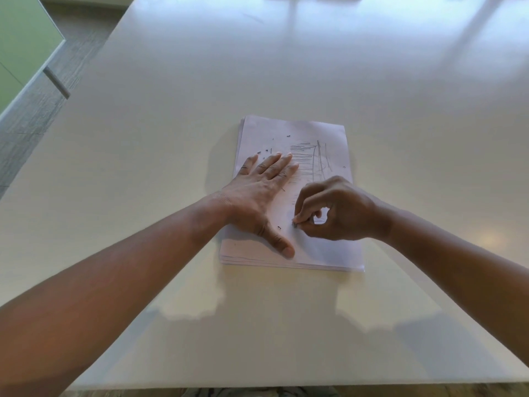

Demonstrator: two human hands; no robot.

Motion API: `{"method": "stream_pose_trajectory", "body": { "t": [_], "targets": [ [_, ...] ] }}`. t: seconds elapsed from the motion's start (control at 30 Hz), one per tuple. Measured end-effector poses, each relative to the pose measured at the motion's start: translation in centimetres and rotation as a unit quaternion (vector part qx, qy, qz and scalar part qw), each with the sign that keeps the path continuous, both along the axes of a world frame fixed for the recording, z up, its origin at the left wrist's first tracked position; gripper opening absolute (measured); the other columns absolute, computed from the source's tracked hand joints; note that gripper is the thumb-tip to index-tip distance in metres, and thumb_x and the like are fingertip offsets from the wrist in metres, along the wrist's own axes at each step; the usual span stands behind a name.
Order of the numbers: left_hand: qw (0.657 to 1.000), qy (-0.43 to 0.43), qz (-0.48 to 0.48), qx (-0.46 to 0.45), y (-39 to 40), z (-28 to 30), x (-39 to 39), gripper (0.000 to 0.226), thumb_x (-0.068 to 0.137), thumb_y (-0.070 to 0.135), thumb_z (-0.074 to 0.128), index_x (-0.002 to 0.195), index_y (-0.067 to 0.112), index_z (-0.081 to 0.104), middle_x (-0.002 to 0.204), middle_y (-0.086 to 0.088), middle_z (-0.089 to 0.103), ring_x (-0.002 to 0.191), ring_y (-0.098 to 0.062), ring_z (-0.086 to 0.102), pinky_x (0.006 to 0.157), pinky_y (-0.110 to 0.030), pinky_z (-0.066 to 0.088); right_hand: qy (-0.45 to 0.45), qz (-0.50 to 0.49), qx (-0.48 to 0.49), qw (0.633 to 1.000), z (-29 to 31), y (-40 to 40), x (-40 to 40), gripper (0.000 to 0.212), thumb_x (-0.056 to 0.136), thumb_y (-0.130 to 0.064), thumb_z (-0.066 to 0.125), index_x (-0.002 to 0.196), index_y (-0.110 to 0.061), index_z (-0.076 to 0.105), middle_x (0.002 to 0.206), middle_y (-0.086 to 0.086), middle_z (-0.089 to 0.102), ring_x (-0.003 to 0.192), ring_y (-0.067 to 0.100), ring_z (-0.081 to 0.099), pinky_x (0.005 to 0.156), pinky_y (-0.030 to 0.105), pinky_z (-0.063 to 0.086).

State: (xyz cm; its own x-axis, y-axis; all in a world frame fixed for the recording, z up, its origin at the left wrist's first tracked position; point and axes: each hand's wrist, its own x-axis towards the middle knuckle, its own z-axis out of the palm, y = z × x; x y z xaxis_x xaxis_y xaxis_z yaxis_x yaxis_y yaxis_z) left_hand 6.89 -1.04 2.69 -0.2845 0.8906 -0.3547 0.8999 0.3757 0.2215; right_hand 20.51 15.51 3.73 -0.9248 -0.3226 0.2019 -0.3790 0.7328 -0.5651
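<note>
A stack of white paper sheets [315, 133] lies on the white table [171, 138]. The top sheet carries grey pencil lines [312, 156] and several small dark crumbs. My left hand [263, 193] lies flat on the left half of the stack, fingers straight and thumb spread toward the near edge. My right hand [335, 210] hovers over the lower right part of the sheet. Its thumb and fingertips pinch a small dark object [294, 223] pressed against the paper; it is too small to identify.
The table's left edge runs diagonally at the upper left, with grey floor [43, 110] and a green panel [20, 38] beyond it. The near table edge crosses the bottom of the view. Light reflections lie on the far tabletop.
</note>
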Motion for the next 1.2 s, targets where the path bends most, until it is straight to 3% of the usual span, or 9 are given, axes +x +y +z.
{"method": "stream_pose_trajectory", "body": {
  "t": [0.13,0.33,0.53,0.7,0.87,1.03,1.2],
  "targets": [
    [1.000,-0.007,0.001,-0.003,0.1,0.0,0.0,0.165,0.044,0.096,0.067,0.160,0.024,-0.024,0.166,0.005,-0.032,0.148,-0.009,-0.038,0.121,-0.046,-0.025,0.021,-0.068,-0.019,0.997,-0.2,0.8,-0.1,0.005,0.074,-0.003,0.081,0.073,-0.006,0.076,0.074,0.001,0.069,0.061,-0.004,0.054,0.064,0.012,0.043],
    [1.000,-0.003,0.000,-0.006,-0.1,0.0,-0.1,0.165,0.045,0.096,0.068,0.160,0.023,-0.024,0.166,0.004,-0.033,0.148,-0.009,-0.038,0.122,-0.045,-0.024,-0.009,-0.034,-0.015,0.999,-0.1,0.0,0.6,0.008,0.074,-0.002,0.081,0.075,-0.009,0.077,0.076,0.000,0.070,0.059,0.000,0.054,0.064,0.010,0.043],
    [1.000,-0.012,-0.002,-0.005,0.0,0.1,-0.2,0.166,0.040,0.099,0.061,0.160,0.023,-0.024,0.166,0.004,-0.032,0.148,-0.009,-0.039,0.122,-0.046,-0.024,-0.003,-0.128,-0.025,0.991,-0.3,1.6,0.2,0.008,0.072,-0.003,0.084,0.075,-0.008,0.078,0.075,-0.002,0.071,0.059,0.000,0.058,0.063,0.013,0.047],
    [1.000,-0.010,-0.008,-0.003,0.1,0.0,-0.3,0.166,0.038,0.101,0.057,0.161,0.023,-0.023,0.167,0.005,-0.031,0.148,-0.009,-0.038,0.122,-0.046,-0.023,-0.019,-0.158,-0.028,0.987,-0.2,1.3,0.1,0.008,0.072,-0.003,0.082,0.074,-0.010,0.079,0.073,-0.002,0.071,0.060,0.010,0.061,0.061,0.016,0.049],
    [0.999,0.003,-0.021,0.049,0.4,-0.6,0.2,0.161,0.041,0.107,0.051,0.164,0.025,-0.010,0.169,0.004,-0.026,0.146,-0.012,-0.042,0.121,-0.053,-0.023,-0.009,-0.182,-0.028,0.983,-0.4,0.9,0.5,0.006,0.073,-0.005,0.080,0.075,-0.010,0.079,0.072,-0.003,0.069,0.060,0.010,0.059,0.062,0.022,0.051],
    [0.991,-0.008,-0.062,0.120,1.7,-0.8,1.4,0.149,0.047,0.107,0.044,0.166,0.028,0.001,0.173,0.006,-0.011,0.151,-0.013,-0.033,0.122,-0.054,-0.022,0.000,-0.184,-0.021,0.983,-0.4,0.7,0.7,0.005,0.075,-0.004,0.079,0.074,-0.009,0.078,0.075,-0.002,0.070,0.064,0.012,0.059,0.062,0.022,0.052],
    [0.988,0.019,-0.081,0.131,2.1,-1.6,1.3,0.139,0.055,0.107,0.042,0.165,0.032,0.002,0.173,0.010,0.000,0.158,-0.014,-0.013,0.123,-0.057,-0.017,0.027,-0.193,-0.022,0.981,-0.6,0.3,1.2,0.005,0.074,-0.003,0.078,0.075,-0.008,0.078,0.075,0.001,0.070,0.062,0.013,0.058,0.062,0.025,0.051]
  ]
}}
